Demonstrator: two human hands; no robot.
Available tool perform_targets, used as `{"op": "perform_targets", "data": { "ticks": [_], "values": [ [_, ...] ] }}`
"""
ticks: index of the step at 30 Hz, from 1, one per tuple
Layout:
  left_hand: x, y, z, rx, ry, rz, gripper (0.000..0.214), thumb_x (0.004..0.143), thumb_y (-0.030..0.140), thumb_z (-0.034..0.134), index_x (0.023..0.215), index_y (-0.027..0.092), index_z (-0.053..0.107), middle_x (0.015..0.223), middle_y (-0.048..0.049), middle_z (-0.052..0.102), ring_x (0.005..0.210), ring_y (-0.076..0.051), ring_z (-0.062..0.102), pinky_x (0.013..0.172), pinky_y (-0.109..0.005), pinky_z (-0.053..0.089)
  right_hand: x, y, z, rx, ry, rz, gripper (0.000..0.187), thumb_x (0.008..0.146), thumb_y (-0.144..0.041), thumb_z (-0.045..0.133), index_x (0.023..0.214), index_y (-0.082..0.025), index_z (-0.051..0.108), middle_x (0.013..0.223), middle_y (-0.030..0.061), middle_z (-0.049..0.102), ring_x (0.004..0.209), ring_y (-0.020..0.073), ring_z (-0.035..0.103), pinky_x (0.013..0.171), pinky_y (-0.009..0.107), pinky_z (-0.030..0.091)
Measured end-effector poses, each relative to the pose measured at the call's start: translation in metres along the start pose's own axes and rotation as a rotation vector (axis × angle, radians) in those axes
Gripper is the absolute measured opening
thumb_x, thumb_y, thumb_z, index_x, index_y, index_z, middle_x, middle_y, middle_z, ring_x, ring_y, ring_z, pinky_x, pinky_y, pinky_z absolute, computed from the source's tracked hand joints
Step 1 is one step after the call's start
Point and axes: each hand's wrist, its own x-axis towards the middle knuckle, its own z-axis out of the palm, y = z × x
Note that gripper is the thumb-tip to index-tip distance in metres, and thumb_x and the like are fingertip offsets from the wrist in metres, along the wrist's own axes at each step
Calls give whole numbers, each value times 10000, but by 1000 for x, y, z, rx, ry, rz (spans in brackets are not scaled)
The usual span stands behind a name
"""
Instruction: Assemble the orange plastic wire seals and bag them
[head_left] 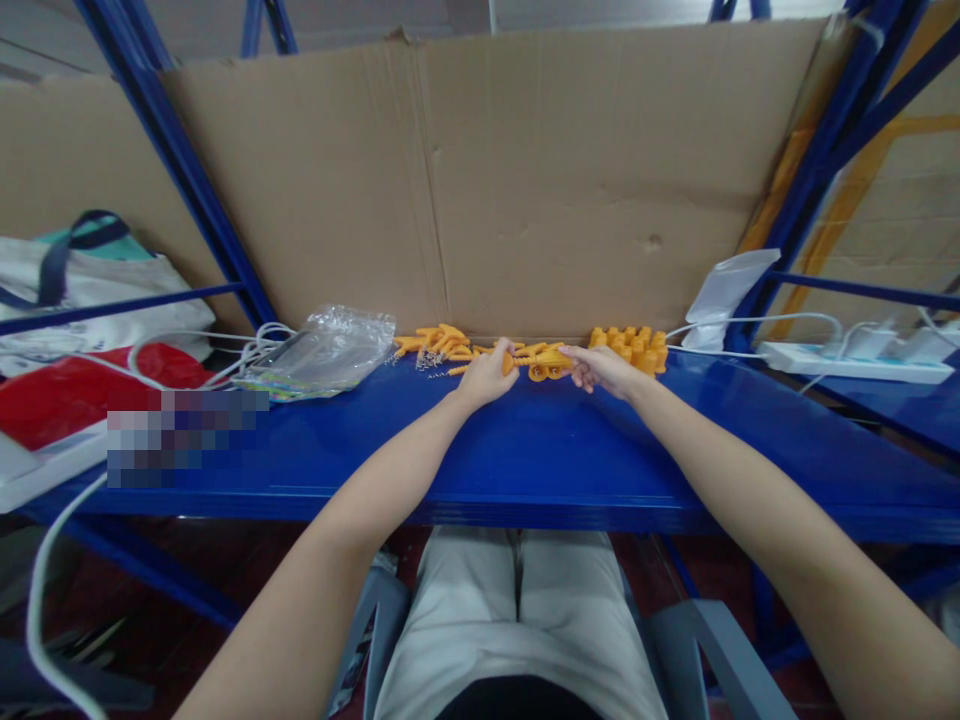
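Note:
My left hand (489, 376) is closed around an orange plastic piece (508, 363) at the back of the blue table. Its fingers curl over most of the piece. To the right, my right hand (606, 373) pinches the end of another orange plastic piece (553, 356) between thumb and fingers. Just below that lie round orange parts (538, 372) with small metal centres. Left of my left hand is a pile of slim orange pieces (442, 341), some with thin metal spirals. Several upright orange knobbed parts (631, 345) stand in a block beside my right hand.
A blue metal table (555, 460) spans the front, backed by a tall cardboard sheet (562, 180). Clear plastic bags (326, 350) lie left, near white cables and a red bag (97, 385). A white power strip (855, 363) sits right, beyond a blue post.

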Motion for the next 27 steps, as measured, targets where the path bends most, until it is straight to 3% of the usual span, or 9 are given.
{"op": "perform_targets", "data": {
  "ticks": [6, 11, 17, 22, 27],
  "values": [
    [1, 0, -1, 58, 4, 4, 252, 862, 250, 534, 1104, 217, 471, 881, -65, 691, 855, -266, 682, 793, -348, 488, 0, -5, 6, 186, -8, 80, 224, 905, -390, 622, 842, -175, 620, 517, -14, 577, 398, 67, 418, 347, 184, 278],
    [2, -2, -1, 36, -51, 8, 235, 877, 266, 531, 1098, 218, 467, 878, -64, 693, 818, -251, 677, 750, -332, 485, 0, -4, 2, 149, -74, 154, 306, 948, -461, 554, 915, -165, 625, 586, 12, 628, 409, 69, 462, 362, 174, 322],
    [5, -9, 4, -33, -37, 17, 194, 862, 267, 546, 1037, 232, 471, 867, -45, 687, 838, -247, 671, 779, -353, 487, 5, 4, -10, 98, -80, -16, 273, 869, -246, 694, 1129, -215, 615, 873, 37, 719, 614, 94, 644, 517, 179, 487],
    [6, -11, 7, -67, -41, 26, 194, 845, 252, 565, 1016, 238, 473, 862, -47, 686, 832, -251, 673, 774, -349, 486, 8, 8, -12, 26, -46, -91, 236, 800, -195, 748, 1006, -196, 635, 781, 10, 698, 578, 91, 628, 488, 175, 468],
    [5, -9, 6, -69, -54, 19, 195, 851, 265, 554, 1026, 235, 474, 871, -49, 688, 830, -257, 675, 773, -352, 487, 6, 8, -10, -32, -29, -191, 208, 782, -272, 767, 920, -176, 644, 665, -6, 665, 513, 78, 574, 444, 168, 416]
  ]
}}
